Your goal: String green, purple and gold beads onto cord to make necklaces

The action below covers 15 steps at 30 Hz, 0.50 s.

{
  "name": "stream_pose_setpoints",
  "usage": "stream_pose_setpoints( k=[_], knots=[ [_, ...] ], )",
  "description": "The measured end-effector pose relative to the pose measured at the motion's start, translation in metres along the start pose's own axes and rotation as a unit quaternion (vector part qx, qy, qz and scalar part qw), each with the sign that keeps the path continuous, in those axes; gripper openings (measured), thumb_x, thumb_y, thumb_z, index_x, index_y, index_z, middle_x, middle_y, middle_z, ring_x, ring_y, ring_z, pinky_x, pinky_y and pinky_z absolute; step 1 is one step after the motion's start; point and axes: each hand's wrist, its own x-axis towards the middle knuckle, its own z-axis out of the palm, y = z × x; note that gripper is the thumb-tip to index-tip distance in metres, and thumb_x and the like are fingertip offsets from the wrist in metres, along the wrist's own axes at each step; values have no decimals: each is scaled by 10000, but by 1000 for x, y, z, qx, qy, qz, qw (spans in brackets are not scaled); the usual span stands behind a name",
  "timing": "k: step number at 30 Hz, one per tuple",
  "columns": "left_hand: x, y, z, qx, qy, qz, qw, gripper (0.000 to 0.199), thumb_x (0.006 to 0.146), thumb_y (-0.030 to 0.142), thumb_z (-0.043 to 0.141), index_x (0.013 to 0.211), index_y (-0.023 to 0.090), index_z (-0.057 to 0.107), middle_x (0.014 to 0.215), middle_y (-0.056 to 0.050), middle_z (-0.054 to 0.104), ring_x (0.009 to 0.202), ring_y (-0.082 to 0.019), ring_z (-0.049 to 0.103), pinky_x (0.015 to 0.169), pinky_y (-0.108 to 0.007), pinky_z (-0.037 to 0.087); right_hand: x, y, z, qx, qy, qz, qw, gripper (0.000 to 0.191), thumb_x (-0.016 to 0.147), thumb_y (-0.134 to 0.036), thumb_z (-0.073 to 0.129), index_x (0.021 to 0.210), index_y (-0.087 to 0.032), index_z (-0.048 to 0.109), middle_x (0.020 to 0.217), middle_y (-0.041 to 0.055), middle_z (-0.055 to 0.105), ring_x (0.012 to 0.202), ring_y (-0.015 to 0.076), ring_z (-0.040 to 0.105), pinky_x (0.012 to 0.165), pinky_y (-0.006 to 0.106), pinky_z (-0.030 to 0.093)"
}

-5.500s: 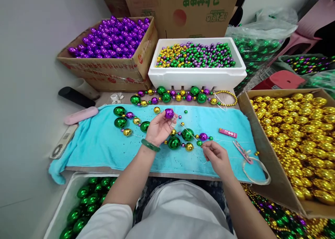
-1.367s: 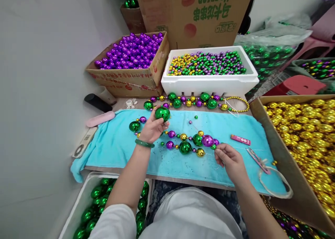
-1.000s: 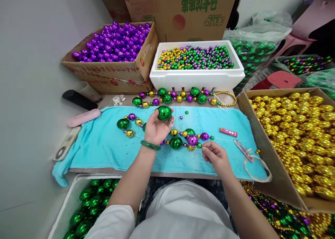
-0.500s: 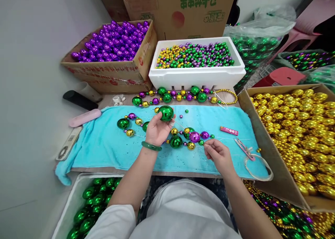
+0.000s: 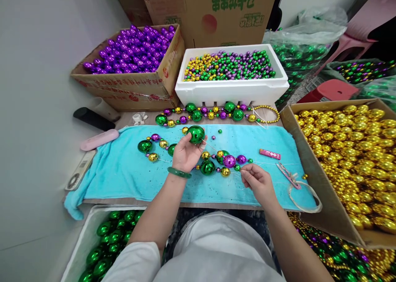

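My left hand (image 5: 188, 152), with a green bangle at the wrist, is closed around a large shiny green bead (image 5: 196, 134) above the turquoise towel (image 5: 123, 170). A thin clear string runs from this bead down to the right. Pinched fingers of my right hand (image 5: 252, 177) meet beside a small green bead (image 5: 236, 167); whether they grip the string there is too fine to tell. Between the hands lie strung beads, among them a purple one (image 5: 229, 161) and a green one (image 5: 207, 167). More strung beads (image 5: 144, 146) rest left of my left hand.
Behind the towel lies a finished-looking bead strand (image 5: 196, 116). Boxes hold purple beads (image 5: 133, 51), small mixed beads (image 5: 229, 65) and gold beads (image 5: 365, 150). A red lighter (image 5: 270, 153) and pink scissors (image 5: 289, 177) lie at the right. Green beads (image 5: 105, 245) fill a lower-left box.
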Motion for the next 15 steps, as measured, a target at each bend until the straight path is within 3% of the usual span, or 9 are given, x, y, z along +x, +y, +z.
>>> stream_pose_setpoints(
  k=[4, 9, 15],
  knots=[
    [-1, -4, -2, 15, 4, 17, 1000, 295, 715, 251, 727, 983, 189, 618, 1050, -74, 691, 922, -184, 652, 819, -306, 500, 1, 2, -1, 0, 5, 2, 1000, 299, 722, -470, 687, 713, -184, 600, 501, -22, 522, 427, 89, 426, 407, 223, 329],
    [-7, -16, 1, 56, -28, 85, 994, 452, 608, 138, 791, 975, 252, 555, 1064, -7, 667, 941, -151, 630, 849, -292, 474, 3, 2, 0, -5, 4, -1, 1000, 303, 721, -472, 689, 709, -183, 599, 509, -20, 525, 431, 91, 433, 419, 229, 349],
    [-17, -29, 11, 104, -74, 77, 989, 558, 558, 107, 831, 1007, 257, 537, 1207, -26, 623, 972, -152, 610, 845, -272, 460, 5, 5, 1, 7, 3, 1, 1000, 284, 736, -458, 681, 723, -187, 595, 534, -18, 533, 444, 89, 442, 413, 220, 341]
  ],
)
